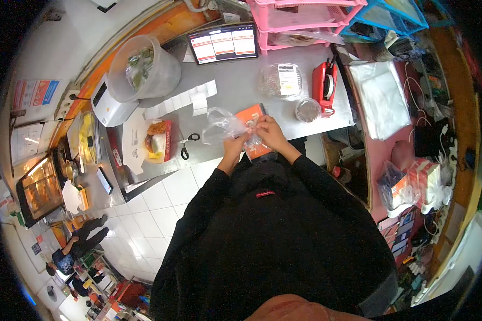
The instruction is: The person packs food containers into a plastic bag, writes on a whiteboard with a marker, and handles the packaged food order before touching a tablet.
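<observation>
An orange box (249,114) lies inside a clear plastic bag (219,122) at the near edge of the metal table. Both of my hands meet over it. My left hand (234,147) has its fingers closed on the bag's gathered plastic, and my right hand (270,132) pinches the same plastic from the other side. Black-handled scissors (186,145) lie left of my left hand. Farther left, an open box of fried food (156,140) rests on the table.
A tablet (223,44), a clear bucket (144,69) and a paper strip (181,100) are on the metal table (219,75). Right of them are a clear food container (281,81), a round tub (308,109) and a red tape dispenser (324,87). People stand far left.
</observation>
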{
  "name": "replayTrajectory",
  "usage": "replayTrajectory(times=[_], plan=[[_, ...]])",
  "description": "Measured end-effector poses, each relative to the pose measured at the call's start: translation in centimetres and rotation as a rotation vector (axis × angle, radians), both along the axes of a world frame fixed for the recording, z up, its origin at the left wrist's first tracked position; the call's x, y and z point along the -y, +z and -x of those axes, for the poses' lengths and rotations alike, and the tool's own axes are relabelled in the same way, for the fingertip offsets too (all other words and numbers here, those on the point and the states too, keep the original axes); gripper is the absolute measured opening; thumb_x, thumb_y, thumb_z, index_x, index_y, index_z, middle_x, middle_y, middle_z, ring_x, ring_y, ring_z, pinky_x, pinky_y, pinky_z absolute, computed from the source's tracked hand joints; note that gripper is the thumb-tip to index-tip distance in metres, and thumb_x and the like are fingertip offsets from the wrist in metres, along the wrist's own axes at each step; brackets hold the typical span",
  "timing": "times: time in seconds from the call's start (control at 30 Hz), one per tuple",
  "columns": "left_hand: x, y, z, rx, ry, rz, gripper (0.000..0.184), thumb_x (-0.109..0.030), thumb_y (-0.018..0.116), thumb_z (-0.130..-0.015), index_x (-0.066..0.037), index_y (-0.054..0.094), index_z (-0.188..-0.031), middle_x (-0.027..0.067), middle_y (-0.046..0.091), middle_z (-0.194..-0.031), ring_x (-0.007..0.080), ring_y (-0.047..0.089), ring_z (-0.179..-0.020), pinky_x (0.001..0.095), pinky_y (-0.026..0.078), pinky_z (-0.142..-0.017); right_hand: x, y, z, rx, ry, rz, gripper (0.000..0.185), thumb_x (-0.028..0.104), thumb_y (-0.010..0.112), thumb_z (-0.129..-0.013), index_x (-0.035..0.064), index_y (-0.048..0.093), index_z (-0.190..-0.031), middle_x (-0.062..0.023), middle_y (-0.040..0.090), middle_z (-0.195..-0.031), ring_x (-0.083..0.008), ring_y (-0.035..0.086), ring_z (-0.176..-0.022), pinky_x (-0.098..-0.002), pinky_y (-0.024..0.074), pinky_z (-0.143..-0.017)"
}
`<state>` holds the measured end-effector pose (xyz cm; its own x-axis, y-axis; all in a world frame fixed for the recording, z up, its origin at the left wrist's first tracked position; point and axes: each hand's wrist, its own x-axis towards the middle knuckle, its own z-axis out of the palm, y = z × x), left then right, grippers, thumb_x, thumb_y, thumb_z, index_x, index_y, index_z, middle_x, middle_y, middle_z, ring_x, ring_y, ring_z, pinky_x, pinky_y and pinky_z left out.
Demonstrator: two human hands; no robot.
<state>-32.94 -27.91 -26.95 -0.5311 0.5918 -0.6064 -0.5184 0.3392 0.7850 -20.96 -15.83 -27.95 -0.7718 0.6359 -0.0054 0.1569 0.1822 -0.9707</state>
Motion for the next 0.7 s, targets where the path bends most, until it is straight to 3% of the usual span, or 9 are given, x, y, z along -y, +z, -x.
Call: replayTrajectory(times=[0.1,0.2,0.7], plan=[[-0.3,0.3,-0.4,0.025,0.061,-0.133,0.026,-0.005,0.069,-0.08,0.003,0.059,-0.103,0.0111,0.064,-0.098,0.0193,0.063,-0.086,0.0316,0.052,-0.078,-0.2,0.0,-0.1,0.019,0.045,-0.096,0.014,0.017,0.061,-0.075,0.0034,0.063,-0.077,-0.0083,0.053,-0.094,-0.0259,0.048,-0.097,-0.0348,0.0371,-0.087],[-0.2,0.2,-0.3,0.008,0.046,-0.134,0.02,-0.008,0.071,-0.08,0.002,0.063,-0.096,0.0094,0.065,-0.091,0.0165,0.062,-0.082,0.028,0.05,-0.069,-0.4,0.1,0.1,0.047,0.053,-0.089,0.015,0.018,0.061,-0.075,0.0034,0.063,-0.077,-0.008,0.052,-0.094,-0.0262,0.047,-0.098,-0.0351,0.0369,-0.087],[-0.3,1.2,-0.3,0.053,0.05,-0.132,0.023,-0.005,0.071,-0.079,0.001,0.063,-0.099,0.0087,0.065,-0.096,0.0165,0.063,-0.084,0.0291,0.051,-0.074,-1.2,0.5,0.3,0.043,0.116,-0.066,0.016,0.016,0.062,-0.08,0.0006,0.064,-0.08,-0.0076,0.051,-0.096,-0.0241,0.047,-0.097,-0.0333,0.0372,-0.087]])
